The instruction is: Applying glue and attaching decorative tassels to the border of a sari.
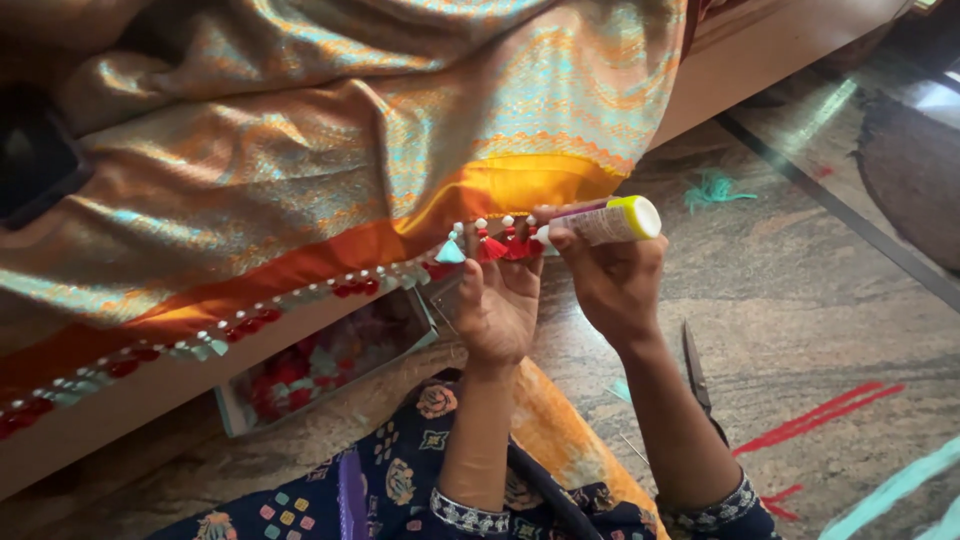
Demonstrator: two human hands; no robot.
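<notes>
A shiny gold and turquoise woven cloth (330,130) with an orange border hangs over a ledge. Small red and turquoise tassels (490,243) with white beads line its lower edge. My left hand (497,305) pinches that edge at the tassels, fingers closed on the fabric. My right hand (612,280) holds a small white glue bottle (610,221) with a yellow-green cap, its nozzle end pointing left at the tassels next to my left fingers.
An open box of red and turquoise tassels (320,365) lies under the cloth edge. Scissors (697,370) rest on the stone floor beside my right forearm. Loose turquoise thread (715,188) and red threads (815,415) lie on the floor.
</notes>
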